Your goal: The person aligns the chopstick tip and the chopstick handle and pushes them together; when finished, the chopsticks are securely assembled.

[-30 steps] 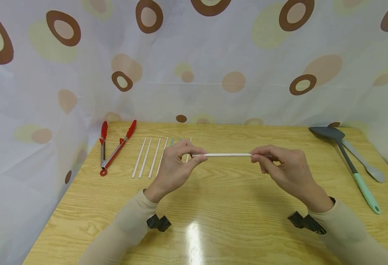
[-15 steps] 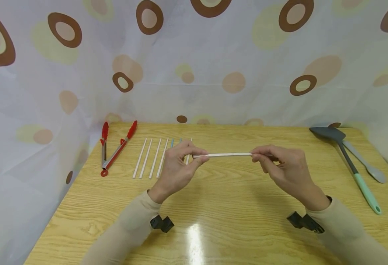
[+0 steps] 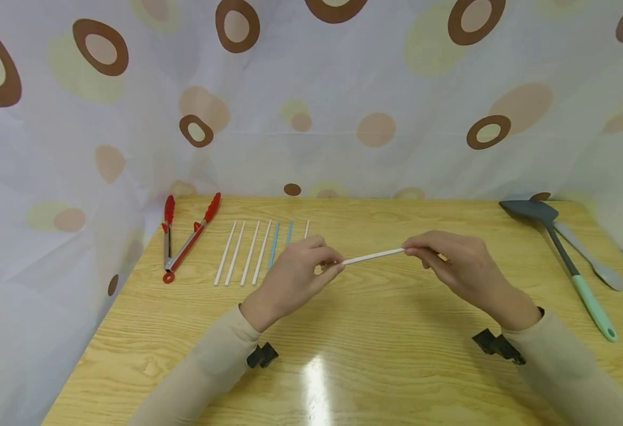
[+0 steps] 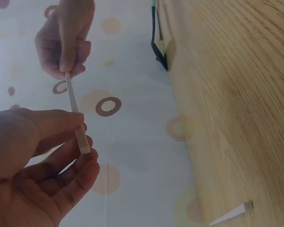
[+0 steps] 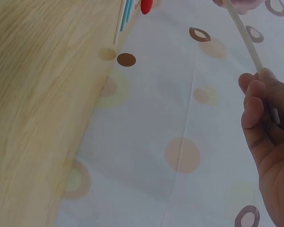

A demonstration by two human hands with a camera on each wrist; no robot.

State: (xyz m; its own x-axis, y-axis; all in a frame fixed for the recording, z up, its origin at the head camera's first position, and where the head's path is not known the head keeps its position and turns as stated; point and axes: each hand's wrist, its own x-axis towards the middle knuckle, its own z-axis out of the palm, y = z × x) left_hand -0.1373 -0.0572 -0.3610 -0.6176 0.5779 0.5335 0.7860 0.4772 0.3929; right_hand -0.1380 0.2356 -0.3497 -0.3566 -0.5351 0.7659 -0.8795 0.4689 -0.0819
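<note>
A white chopstick [image 3: 372,256] is held up between both hands above the table, its left end a little lower than its right. My left hand [image 3: 303,272] pinches it between thumb and fingers near its square end, which shows in the left wrist view. My right hand [image 3: 460,266] pinches the other part; in the right wrist view the tip [image 5: 276,116] shows among the fingers. Behind my left hand lies a row of white chopsticks [image 3: 236,253] and blue chopsticks [image 3: 274,244], some of them partly hidden by that hand.
Red-tipped tongs [image 3: 186,244] lie spread at the left of the wooden table [image 3: 375,355]. On the right lie a dark turner [image 3: 553,231] with a green handle and a grey spoon [image 3: 590,260]. A patterned curtain [image 3: 343,89] stands behind.
My left hand has moved right and slightly down, and the held chopstick has gone from nearly level to tilted. More of the blue chopsticks shows. My right hand stays almost in place.
</note>
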